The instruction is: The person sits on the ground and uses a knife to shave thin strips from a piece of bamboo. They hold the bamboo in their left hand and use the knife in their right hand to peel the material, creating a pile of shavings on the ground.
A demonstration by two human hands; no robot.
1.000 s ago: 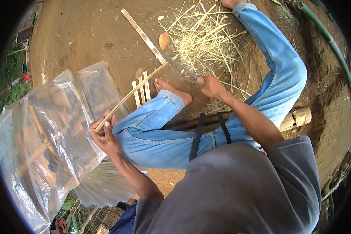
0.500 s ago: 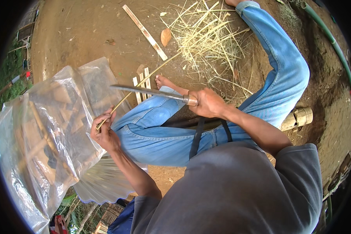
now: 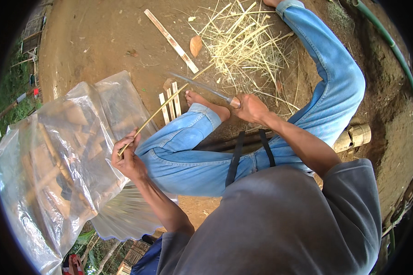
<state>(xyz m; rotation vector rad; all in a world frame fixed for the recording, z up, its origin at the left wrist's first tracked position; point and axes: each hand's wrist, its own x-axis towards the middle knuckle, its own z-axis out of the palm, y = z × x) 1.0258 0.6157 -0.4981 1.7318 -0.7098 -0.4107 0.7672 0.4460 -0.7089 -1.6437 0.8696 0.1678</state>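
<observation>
My left hand pinches the near end of a long thin bamboo strip, which slants up and to the right past my foot. In my right hand is a knife, the fingers wrapped round its wooden handle. Its long narrow blade points to the left and away, crossing the strip near the strip's far part. The blade's tip is blurred, and I cannot tell whether it touches the strip.
A heap of pale shavings lies ahead on the dirt, with a flat wooden slat and a brown leaf nearby. Short slats lie by my foot. Clear plastic sheeting covers wooden pieces at left. A bamboo pole lies at right.
My right hand and the knife have moved away from me and slightly right, the blade shifting toward the strip's far end. My left hand still holds the strip, nearly in place.
</observation>
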